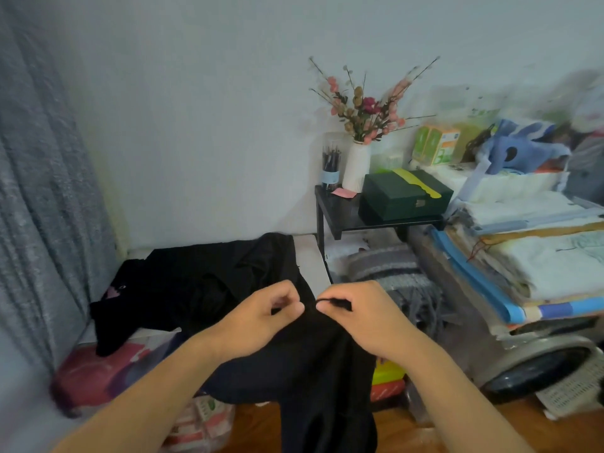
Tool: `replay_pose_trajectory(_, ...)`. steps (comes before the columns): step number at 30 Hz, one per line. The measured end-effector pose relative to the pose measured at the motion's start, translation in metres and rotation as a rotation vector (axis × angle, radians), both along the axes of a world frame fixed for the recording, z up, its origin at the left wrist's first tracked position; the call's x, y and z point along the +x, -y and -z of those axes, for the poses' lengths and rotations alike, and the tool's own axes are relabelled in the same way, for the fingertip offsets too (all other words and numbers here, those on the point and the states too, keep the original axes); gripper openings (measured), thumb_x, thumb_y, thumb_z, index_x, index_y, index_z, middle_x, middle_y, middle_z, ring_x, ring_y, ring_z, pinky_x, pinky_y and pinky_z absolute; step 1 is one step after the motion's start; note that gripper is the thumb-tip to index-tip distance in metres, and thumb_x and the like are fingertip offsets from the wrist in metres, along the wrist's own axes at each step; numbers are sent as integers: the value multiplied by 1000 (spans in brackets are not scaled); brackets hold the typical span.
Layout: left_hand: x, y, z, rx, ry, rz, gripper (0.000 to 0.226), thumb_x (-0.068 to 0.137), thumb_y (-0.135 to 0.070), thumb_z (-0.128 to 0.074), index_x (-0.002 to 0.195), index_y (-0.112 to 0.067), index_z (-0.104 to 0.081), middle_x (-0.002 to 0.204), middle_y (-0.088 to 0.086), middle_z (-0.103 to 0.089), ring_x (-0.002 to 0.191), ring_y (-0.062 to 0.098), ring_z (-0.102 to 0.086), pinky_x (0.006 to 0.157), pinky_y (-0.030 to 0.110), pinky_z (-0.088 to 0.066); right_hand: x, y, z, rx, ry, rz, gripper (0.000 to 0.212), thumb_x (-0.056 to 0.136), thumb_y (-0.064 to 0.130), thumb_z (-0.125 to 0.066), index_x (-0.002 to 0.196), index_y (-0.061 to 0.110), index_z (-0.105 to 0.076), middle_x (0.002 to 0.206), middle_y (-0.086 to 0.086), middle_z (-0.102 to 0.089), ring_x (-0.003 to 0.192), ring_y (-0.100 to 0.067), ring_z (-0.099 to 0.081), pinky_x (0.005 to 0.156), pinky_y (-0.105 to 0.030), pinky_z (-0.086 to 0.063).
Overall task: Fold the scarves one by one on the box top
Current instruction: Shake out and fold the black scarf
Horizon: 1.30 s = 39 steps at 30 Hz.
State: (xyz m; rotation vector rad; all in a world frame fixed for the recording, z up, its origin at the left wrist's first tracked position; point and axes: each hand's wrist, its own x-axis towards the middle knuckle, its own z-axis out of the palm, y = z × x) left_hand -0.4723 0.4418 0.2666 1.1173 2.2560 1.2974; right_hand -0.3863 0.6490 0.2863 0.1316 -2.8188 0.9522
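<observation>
Both hands meet near the middle of the view, each pinching the edge of a black scarf (313, 354): the left hand (261, 318) nips the cloth between thumb and curled fingers, and the right hand (356, 315), just beside it at 3 o'clock, grips a small bunch of the same edge. From that pinched edge the scarf hangs down toward 6 o'clock, over the wooden floor (457, 429). Its far part spreads toward 10 o'clock across the white box top (310, 256), where more black cloth (137, 299) lies heaped, one end drooping over the box's left edge. At 3 o'clock from the hands lies a grey striped fringed scarf (398, 279). At 1 o'clock a small black shelf (340, 214) carries a white vase of flowers (358, 165) and a dark green case (405, 199). A stack of folded linens (539, 250) fills the right side, and a grey curtain (42, 191) hangs at 9 o'clock.
</observation>
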Motion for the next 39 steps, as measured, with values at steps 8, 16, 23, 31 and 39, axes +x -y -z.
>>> replay_pose_trajectory(8, -28, -1, -8, 68, -195, 185, 19, 96, -40, -64, 103, -23, -67, 101, -8, -65, 99, 18, -63, 89, 38, -52, -1, 1, -42, -13, -11, 57, 14, 95, 36, -63, 99, 31, -76, 89, 20, -71, 87, 1, -64, 80, -24, -51)
replay_pose_trajectory(16, -51, -7, -8, 59, -250, 264, 20, 95, -48, -61, 99, -29, -63, 101, -11, -60, 102, 18, -59, 95, 43, -48, -4, 11, -65, -5, -3, 90, 13, 94, 30, -65, 100, 30, -77, 88, 18, -72, 88, 3, -63, 81, -17, -48)
replay_pose_trajectory(23, -69, -5, 4, 54, -269, 267, 26, 102, -45, -47, 101, -26, -65, 103, -9, -64, 107, 15, -61, 116, 45, -32, -3, 17, -75, -7, -7, 98, 14, 94, 27, -66, 101, 27, -78, 89, 17, -73, 89, 5, -64, 82, -13, -47)
replay_pose_trajectory(31, -88, -14, 9, 104, -344, 174, 70, 106, -55, -18, 97, -17, -76, 102, -12, -71, 113, 11, -63, 121, 46, -24, -3, 20, -81, -73, 15, 72, 11, 93, 24, -68, 98, 26, -78, 88, 26, -69, 88, 7, -64, 74, -4, -44)
replay_pose_trajectory(39, -106, -28, 11, 226, -277, -2, 66, 107, -53, -22, 76, -22, -72, 90, -5, -70, 94, 20, -67, 100, 51, -46, -4, 15, -82, -156, 69, 91, 11, 93, 27, -68, 97, 28, -78, 84, 14, -73, 62, -12, -65, 49, -22, -51)
